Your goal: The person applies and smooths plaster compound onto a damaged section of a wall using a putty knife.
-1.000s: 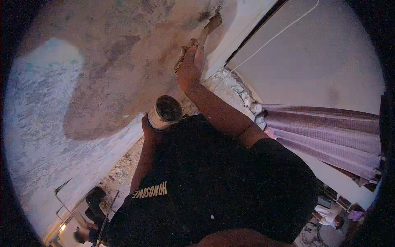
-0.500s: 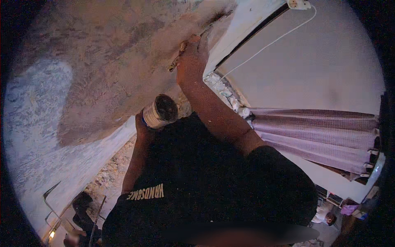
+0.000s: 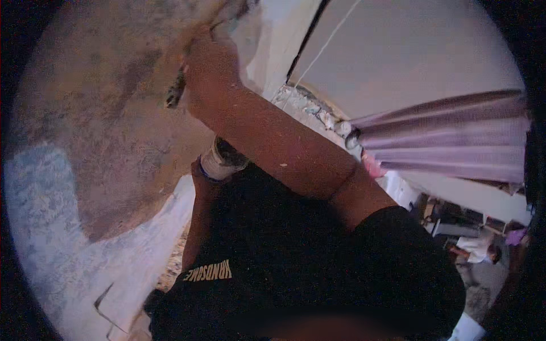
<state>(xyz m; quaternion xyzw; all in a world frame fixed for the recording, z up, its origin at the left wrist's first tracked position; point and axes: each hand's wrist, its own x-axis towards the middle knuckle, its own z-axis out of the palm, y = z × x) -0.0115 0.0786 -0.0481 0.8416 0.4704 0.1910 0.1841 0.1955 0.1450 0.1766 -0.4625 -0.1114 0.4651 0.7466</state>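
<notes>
My right hand (image 3: 210, 59) is closed round a hand tool (image 3: 175, 94) and held up against the wall. The tool's dark, crusted handle end sticks out below my fist, while its far end is blurred, so its exact kind cannot be told. Lower down, close to my chest, my left hand (image 3: 199, 175) grips a small pale tub (image 3: 218, 166) with a dark inside, partly covered by my right forearm. A broad brownish coat (image 3: 122, 113) spreads over the wall, with whitish-blue surface (image 3: 42, 193) showing at its lower left.
Rough broken masonry (image 3: 315, 111) runs along the wall's edge on the right. Beyond it hang a pale cord (image 3: 330, 42) and a purple curtain (image 3: 443, 136). Another person (image 3: 476, 249) is at the far lower right. A bent metal rod (image 3: 102, 304) juts out at lower left.
My right hand has moved left along the wall with the tool, and its forearm now crosses in front of part of the tub. My left hand keeps hold of the tub. The view has shifted.
</notes>
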